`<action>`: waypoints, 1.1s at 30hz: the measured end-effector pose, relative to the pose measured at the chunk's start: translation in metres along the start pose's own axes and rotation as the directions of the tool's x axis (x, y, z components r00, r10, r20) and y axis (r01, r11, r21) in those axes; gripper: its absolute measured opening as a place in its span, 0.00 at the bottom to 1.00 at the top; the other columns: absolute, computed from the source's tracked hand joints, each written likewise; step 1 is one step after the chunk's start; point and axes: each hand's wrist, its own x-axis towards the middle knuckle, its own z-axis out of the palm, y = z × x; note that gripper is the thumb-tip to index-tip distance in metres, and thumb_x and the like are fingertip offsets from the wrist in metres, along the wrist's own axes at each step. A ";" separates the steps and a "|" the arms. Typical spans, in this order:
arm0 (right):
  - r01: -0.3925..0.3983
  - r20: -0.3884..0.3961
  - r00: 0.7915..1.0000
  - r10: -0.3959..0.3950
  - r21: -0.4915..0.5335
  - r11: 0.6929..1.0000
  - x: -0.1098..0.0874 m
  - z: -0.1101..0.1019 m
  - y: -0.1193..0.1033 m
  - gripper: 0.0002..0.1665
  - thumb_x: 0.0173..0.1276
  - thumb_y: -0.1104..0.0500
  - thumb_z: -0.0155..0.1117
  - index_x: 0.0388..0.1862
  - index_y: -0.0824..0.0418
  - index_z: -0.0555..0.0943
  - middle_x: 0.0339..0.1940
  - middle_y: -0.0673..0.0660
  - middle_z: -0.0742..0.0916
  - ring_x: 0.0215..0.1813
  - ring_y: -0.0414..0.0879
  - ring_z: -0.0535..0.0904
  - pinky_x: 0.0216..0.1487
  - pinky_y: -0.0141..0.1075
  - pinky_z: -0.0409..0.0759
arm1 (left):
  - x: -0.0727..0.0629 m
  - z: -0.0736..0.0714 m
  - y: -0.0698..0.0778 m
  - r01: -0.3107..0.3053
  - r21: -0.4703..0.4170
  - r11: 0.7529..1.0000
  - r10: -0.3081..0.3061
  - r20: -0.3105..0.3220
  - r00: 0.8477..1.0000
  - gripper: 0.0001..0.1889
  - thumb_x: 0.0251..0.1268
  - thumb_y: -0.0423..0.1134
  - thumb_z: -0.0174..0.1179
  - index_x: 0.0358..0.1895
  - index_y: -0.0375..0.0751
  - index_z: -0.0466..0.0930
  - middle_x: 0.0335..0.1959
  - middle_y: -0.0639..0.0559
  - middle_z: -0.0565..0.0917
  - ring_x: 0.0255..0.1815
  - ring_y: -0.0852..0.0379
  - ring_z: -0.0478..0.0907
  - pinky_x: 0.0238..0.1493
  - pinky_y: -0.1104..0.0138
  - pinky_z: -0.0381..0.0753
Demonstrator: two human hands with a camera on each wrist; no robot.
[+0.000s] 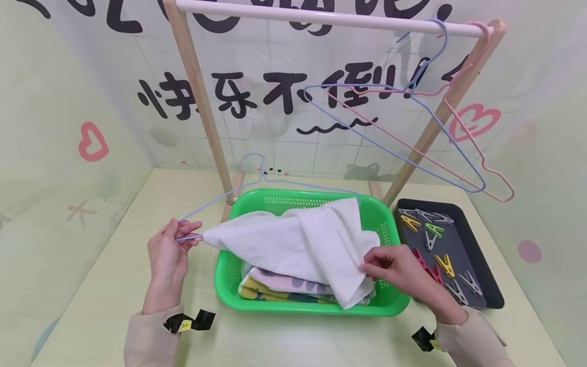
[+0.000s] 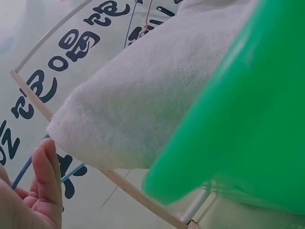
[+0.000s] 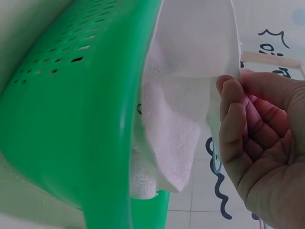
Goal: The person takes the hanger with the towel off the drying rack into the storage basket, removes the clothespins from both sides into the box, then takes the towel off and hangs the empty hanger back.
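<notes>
A white towel [image 1: 293, 239] lies over the lower bar of a blue wire hanger [image 1: 206, 205], spread above a green basket [image 1: 316, 307]. My left hand [image 1: 169, 252] pinches the hanger at its left corner, just beside the towel's narrow end. At the towel's right side, my right hand [image 1: 403, 267] pinches its edge between thumb and fingers, seen up close as the right hand [image 3: 267, 138] in the right wrist view. The hanger's right end is hidden behind the towel. Patterned folded cloths [image 1: 289, 283] lie in the basket beneath.
A rack with a white rail [image 1: 321, 16] and wooden posts stands behind the basket. On its right end hang another blue hanger [image 1: 440, 122] and a pink hanger [image 1: 481, 148]. A dark tray [image 1: 495, 298] of coloured clothespins [image 1: 444, 265] sits right of the basket.
</notes>
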 end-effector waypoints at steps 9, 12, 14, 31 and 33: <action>0.013 0.058 0.998 -0.014 0.021 1.000 -0.003 0.000 0.001 0.03 0.62 0.62 0.67 0.29 0.55 0.82 0.19 0.46 0.80 0.22 0.36 0.73 0.20 0.27 0.74 | 0.004 -0.005 0.002 -0.009 -0.058 0.998 0.008 -0.016 1.000 0.18 0.74 0.36 0.44 0.25 0.32 0.74 0.19 0.45 0.84 0.16 0.56 0.80 0.14 0.73 0.77; 0.011 0.070 0.997 -0.013 0.025 1.000 -0.005 0.000 0.003 0.03 0.61 0.62 0.67 0.29 0.55 0.82 0.19 0.44 0.79 0.22 0.35 0.72 0.20 0.27 0.73 | 0.004 -0.007 0.003 -0.013 -0.059 0.998 0.011 -0.020 1.000 0.17 0.74 0.37 0.45 0.26 0.32 0.74 0.20 0.45 0.84 0.16 0.56 0.80 0.14 0.74 0.78; 0.019 0.071 0.997 -0.021 0.032 0.999 -0.007 0.000 0.005 0.03 0.61 0.63 0.67 0.29 0.56 0.82 0.19 0.45 0.80 0.22 0.35 0.72 0.20 0.27 0.74 | 0.004 -0.008 0.003 -0.018 -0.052 0.998 0.017 -0.019 1.000 0.17 0.74 0.37 0.45 0.26 0.32 0.74 0.20 0.45 0.84 0.15 0.56 0.80 0.15 0.74 0.78; -0.078 0.047 0.996 0.077 0.029 0.997 0.000 -0.015 0.011 0.04 0.64 0.61 0.64 0.35 0.62 0.82 0.23 0.49 0.83 0.24 0.41 0.78 0.22 0.30 0.78 | 0.004 -0.017 0.002 -0.089 0.043 0.995 0.077 0.223 0.972 0.16 0.73 0.38 0.47 0.27 0.34 0.76 0.21 0.47 0.85 0.17 0.56 0.82 0.19 0.74 0.80; -0.162 -0.024 0.986 0.162 0.036 0.986 0.008 -0.018 0.008 0.11 0.65 0.60 0.64 0.42 0.67 0.81 0.27 0.53 0.85 0.27 0.45 0.80 0.26 0.33 0.81 | 0.004 -0.019 0.001 -0.104 0.047 0.993 0.088 0.269 0.959 0.16 0.73 0.39 0.48 0.27 0.34 0.76 0.21 0.47 0.85 0.17 0.56 0.82 0.19 0.74 0.81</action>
